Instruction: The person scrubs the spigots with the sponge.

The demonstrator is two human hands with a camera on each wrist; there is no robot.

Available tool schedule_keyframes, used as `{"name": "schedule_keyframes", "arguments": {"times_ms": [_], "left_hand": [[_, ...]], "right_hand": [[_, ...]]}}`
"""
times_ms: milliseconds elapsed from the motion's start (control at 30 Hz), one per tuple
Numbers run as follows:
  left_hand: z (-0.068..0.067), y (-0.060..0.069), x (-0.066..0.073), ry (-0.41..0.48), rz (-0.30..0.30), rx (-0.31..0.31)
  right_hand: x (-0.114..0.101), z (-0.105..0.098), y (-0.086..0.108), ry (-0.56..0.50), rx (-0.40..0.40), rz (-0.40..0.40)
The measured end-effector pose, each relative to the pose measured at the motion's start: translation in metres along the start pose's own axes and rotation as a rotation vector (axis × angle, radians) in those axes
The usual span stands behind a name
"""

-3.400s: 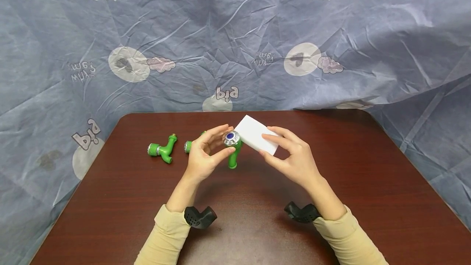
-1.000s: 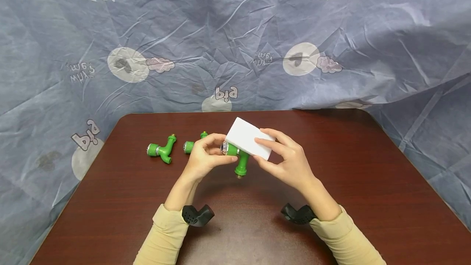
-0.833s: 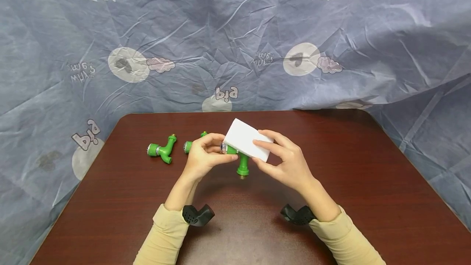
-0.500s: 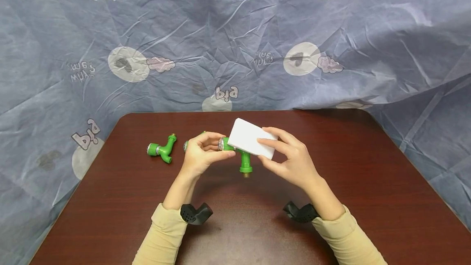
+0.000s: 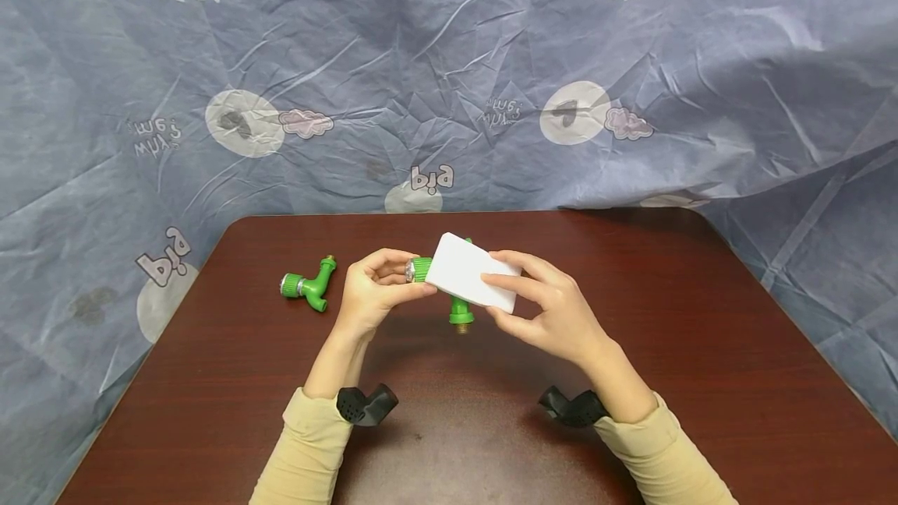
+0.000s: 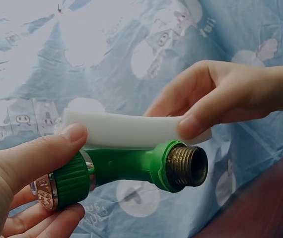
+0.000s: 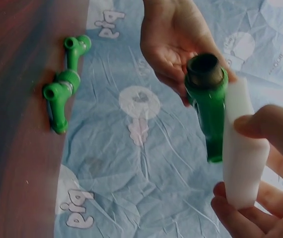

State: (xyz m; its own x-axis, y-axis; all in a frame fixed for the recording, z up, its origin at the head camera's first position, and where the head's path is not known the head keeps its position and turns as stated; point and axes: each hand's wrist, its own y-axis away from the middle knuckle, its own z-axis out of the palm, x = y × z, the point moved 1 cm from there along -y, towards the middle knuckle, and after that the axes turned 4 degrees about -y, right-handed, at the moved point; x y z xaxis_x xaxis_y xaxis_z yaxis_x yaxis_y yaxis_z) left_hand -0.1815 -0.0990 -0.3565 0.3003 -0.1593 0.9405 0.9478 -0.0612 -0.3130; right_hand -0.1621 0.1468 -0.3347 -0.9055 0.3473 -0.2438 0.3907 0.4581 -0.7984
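My left hand (image 5: 366, 291) grips a green plastic tap (image 5: 460, 312) by its ribbed, chrome-capped knob, above the table. The tap's brass threaded end points down towards me in the head view. A white sponge block (image 5: 468, 271) is pinched between the thumb and fingers of my right hand (image 5: 561, 310). It lies along the tap's body and hides the middle of it in the head view. In the left wrist view the sponge (image 6: 126, 131) rests on the green body (image 6: 124, 166), and my left thumb (image 6: 74, 134) touches the sponge's end.
A second green tap (image 5: 309, 284) lies on the dark red-brown table (image 5: 449, 427) at the left. Another tap (image 7: 59, 96) shows in the right wrist view but is hidden behind my left hand in the head view. A patterned grey-blue cloth (image 5: 449, 84) hangs behind the table.
The tap has turned from its knob facing me to its knob facing left, threaded end down. The sponge has moved from beside the tap onto its body. My left hand has shifted slightly left.
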Motion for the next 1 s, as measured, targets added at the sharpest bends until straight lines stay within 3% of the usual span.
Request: {"name": "schedule_keyframes", "arguments": {"times_ms": [133,333,667,767,1000], "left_hand": [[-0.003,-0.001,0.000,0.006,-0.025,0.009],[-0.008,-0.002,0.000,0.015,-0.016,0.075],[-0.005,-0.003,-0.001,0.033,0.018,0.151],[-0.003,-0.003,-0.002,0.030,0.020,0.134],[0.009,0.000,-0.005,0.056,0.034,0.025]], "right_hand": [[0.002,-0.009,0.000,-0.008,-0.045,0.002],[0.006,-0.019,0.002,-0.023,-0.116,0.011],[0.004,-0.020,0.000,-0.050,-0.120,-0.002],[0.003,-0.018,0.000,-0.027,-0.100,0.016],[0.001,-0.011,-0.001,0.042,0.009,0.061]]}}
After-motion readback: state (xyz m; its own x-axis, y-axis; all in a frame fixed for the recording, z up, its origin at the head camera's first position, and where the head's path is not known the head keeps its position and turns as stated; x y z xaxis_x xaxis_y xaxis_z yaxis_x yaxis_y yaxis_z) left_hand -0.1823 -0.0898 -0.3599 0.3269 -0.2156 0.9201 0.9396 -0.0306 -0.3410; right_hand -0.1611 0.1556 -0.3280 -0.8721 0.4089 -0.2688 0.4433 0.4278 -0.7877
